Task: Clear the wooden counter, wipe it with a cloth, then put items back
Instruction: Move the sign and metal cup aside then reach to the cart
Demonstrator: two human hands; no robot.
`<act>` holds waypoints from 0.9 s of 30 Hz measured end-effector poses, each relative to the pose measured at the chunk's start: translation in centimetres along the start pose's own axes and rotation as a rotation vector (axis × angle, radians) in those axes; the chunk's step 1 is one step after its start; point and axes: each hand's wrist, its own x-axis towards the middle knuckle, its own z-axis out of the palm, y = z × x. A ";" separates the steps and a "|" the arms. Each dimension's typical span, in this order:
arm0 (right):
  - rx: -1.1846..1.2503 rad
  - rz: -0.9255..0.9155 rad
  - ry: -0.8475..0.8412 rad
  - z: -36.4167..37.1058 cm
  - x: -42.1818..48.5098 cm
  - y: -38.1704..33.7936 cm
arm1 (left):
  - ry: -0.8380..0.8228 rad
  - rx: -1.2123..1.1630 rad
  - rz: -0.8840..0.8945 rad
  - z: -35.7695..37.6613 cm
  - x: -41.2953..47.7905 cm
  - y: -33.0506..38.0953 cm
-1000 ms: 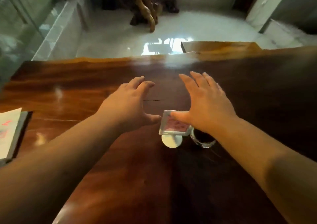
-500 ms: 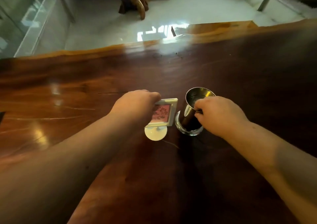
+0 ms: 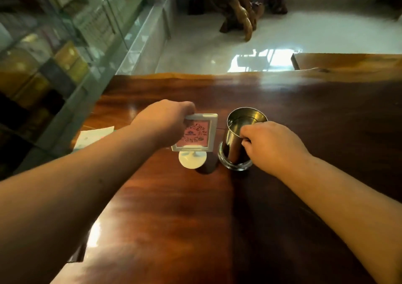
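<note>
A small white sign stand [image 3: 201,134] with a pink card and a round foot is near the middle of the dark wooden counter [image 3: 304,114]. My left hand [image 3: 165,122] grips its frame at the upper left corner. Just to its right is a shiny metal cup [image 3: 243,129] that sits in a clear glass base. My right hand [image 3: 274,146] pinches the cup's rim on the near right side. Whether either object is lifted off the wood I cannot tell.
A white paper [image 3: 93,137] with pink marks lies at the counter's left end. A glass display case [image 3: 65,44] of boxes stands to the left. Beyond the far edge are a glossy white floor and a wooden root sculpture [image 3: 239,7]. A second wooden slab [image 3: 348,60] adjoins at back right.
My hands went from hovering open over the objects to gripping them: left on the sign stand, right on the cup. Both now appear nearer the counter's left end as the view turned left.
</note>
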 end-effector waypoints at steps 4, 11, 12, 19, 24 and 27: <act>0.009 -0.114 0.024 1.4 4.3 -7.0 | 0.020 0.034 -0.065 -1.1 -2.1 -8.6; -0.001 -0.191 -0.002 4.6 8.8 -15.5 | 0.004 0.027 -0.170 -0.7 -5.5 -18.9; -0.008 -0.191 -0.013 5.1 9.2 -16.2 | -0.004 0.028 -0.176 -0.6 -5.9 -19.7; -0.068 -0.147 -0.075 6.9 9.7 -17.5 | -0.025 -0.031 -0.151 0.9 -5.6 -22.0; -0.057 -0.111 -0.036 7.7 9.1 -16.9 | -0.061 -0.040 -0.131 0.9 -4.7 -21.4; -0.048 -0.090 -0.030 7.6 8.8 -17.0 | -0.106 0.025 -0.124 0.9 -4.9 -20.8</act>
